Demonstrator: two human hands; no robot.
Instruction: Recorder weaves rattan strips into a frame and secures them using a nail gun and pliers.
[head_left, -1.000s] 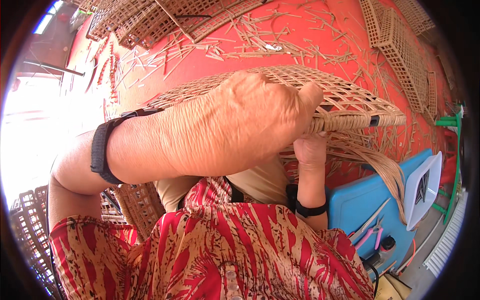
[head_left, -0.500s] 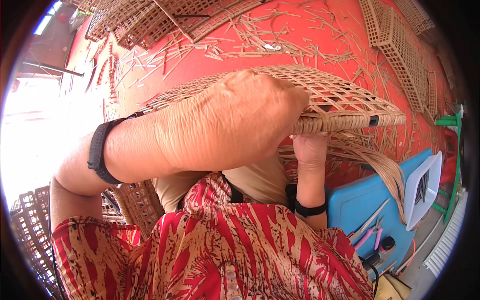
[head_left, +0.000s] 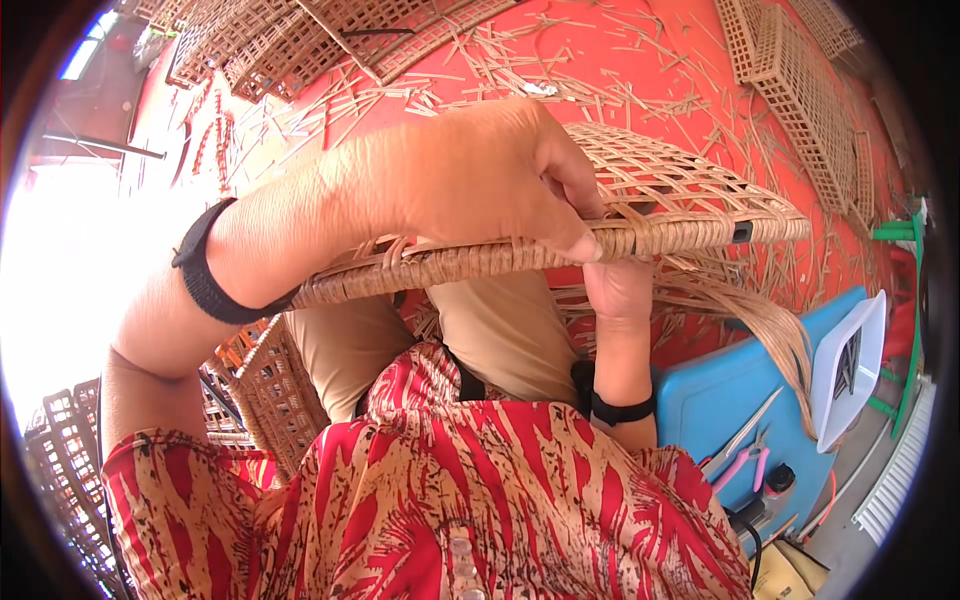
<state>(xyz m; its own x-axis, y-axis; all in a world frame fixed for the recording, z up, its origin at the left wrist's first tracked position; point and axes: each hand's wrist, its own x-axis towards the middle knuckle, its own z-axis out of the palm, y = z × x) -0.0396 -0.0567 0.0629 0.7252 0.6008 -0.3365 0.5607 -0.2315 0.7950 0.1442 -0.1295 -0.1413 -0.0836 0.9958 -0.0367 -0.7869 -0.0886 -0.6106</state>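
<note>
A curved wicker panel (head_left: 690, 185) with an open lattice weave lies across my lap, its near rim (head_left: 450, 265) closely wrapped in brown rattan-like strip. My left hand (head_left: 490, 180) reaches over from the left and is closed on this rim, thumb pressed on the near side and fingers bent over the lattice. From below, my right hand (head_left: 620, 290) comes up against the underside of the rim beside the left thumb. Its fingers are hidden behind the rim. A black patch (head_left: 742, 232) shows on the rim further right. Long loose strips (head_left: 760, 325) trail from under the panel.
At the right, a blue board (head_left: 700, 405) holds pink-handled pliers (head_left: 745, 468), a small dark-capped bottle (head_left: 778, 480) and a white tray (head_left: 825, 405) with dark pieces. Woven frames (head_left: 810, 110) stand around. Strip offcuts (head_left: 480, 75) litter the red floor. A green metal frame (head_left: 905, 330) stands far right.
My left wrist has lifted and turned, so its thumb and more of the wrapped rim show. My right hand's fingertips, seen under the rim before, are now hidden behind it.
</note>
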